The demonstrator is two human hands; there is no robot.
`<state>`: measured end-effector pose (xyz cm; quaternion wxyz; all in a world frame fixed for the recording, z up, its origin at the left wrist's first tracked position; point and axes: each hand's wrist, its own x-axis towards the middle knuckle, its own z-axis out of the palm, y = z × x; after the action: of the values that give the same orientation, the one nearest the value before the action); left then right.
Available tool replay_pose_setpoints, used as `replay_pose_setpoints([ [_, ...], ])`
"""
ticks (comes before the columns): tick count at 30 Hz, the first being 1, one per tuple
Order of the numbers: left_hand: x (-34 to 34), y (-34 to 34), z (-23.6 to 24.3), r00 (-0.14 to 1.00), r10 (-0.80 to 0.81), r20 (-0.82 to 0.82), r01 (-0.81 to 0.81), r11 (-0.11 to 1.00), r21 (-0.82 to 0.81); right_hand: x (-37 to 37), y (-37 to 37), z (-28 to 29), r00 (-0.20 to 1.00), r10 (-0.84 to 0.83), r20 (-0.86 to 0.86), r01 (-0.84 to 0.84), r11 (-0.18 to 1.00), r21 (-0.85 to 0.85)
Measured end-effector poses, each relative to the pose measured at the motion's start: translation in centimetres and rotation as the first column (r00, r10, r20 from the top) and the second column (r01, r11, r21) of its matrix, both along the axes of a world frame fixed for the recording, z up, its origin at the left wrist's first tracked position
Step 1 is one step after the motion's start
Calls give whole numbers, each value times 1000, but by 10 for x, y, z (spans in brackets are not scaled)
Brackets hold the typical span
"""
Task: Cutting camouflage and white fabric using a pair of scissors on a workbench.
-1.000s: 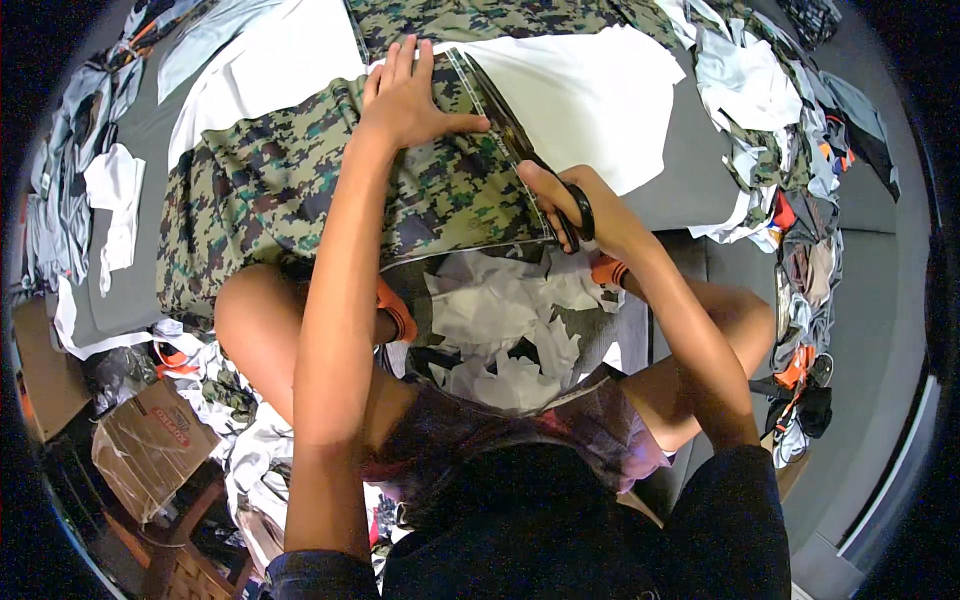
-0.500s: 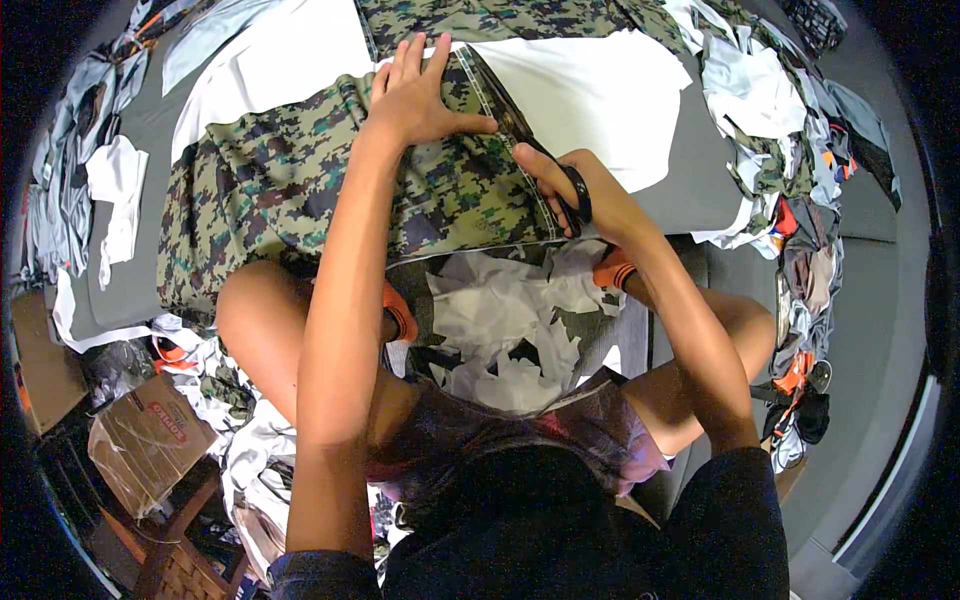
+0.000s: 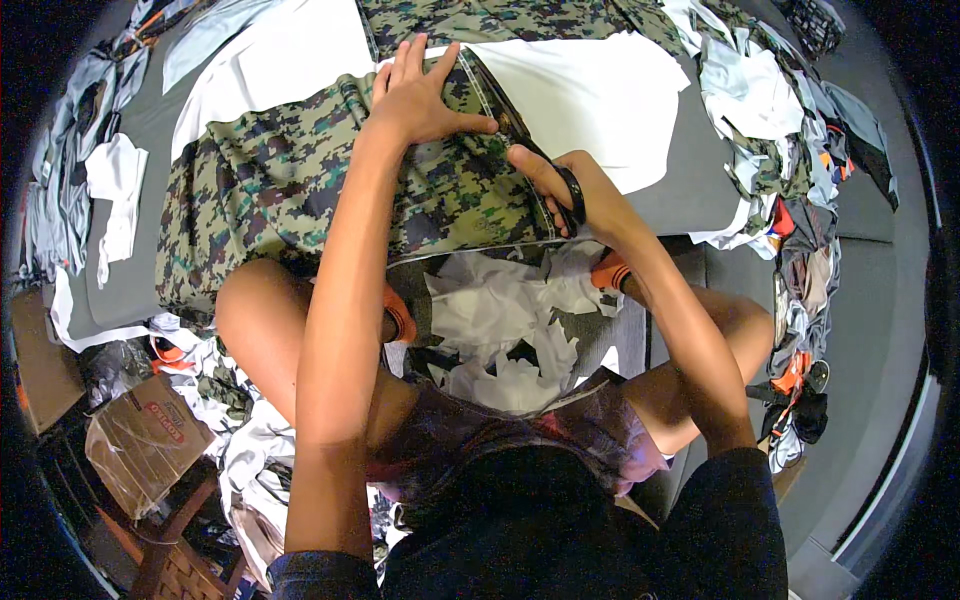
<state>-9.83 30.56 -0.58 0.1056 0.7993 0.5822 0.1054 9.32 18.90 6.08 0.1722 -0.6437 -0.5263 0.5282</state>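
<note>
Camouflage fabric (image 3: pixel 300 170) lies over white fabric (image 3: pixel 590 90) on a grey padded surface. My left hand (image 3: pixel 415 105) presses on the camouflage piece, fingers spread, thumb pointing toward its right edge. At that edge my right hand (image 3: pixel 575 190) grips black-handled scissors (image 3: pixel 572 190). Their blades point up and away along the pale marked strip at the fabric's edge, beside my left thumb. How far the blades are apart is hard to make out.
White fabric scraps (image 3: pixel 490 310) lie between my legs. Heaps of cloth line the left and right (image 3: pixel 760 90) sides. A cardboard box (image 3: pixel 150 440) in clear plastic stands at lower left, near a wooden frame (image 3: pixel 175 545).
My right hand with the scissors has shifted very slightly to the left along the fabric's edge. My left hand stays in place.
</note>
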Motion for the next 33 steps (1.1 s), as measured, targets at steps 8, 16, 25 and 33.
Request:
replay_pose_setpoints([
  [8,3,0,1,1000,-6,-7,6,1000,1,3,-3,3,997,6,73,-8,1000,28],
  [16,-8,-14,0,1000,-21,23,20,1000,8,42,-43,21,1000,-8,-6,8,1000,21],
  [25,5,-139,31,975,-166,147,133,969,208,170,74,-11,712,-430,555,-77,738,670],
  [33,-28,-162,14,931,-364,-7,349,889,298,222,118,-65,582,-410,703,-329,672,664],
])
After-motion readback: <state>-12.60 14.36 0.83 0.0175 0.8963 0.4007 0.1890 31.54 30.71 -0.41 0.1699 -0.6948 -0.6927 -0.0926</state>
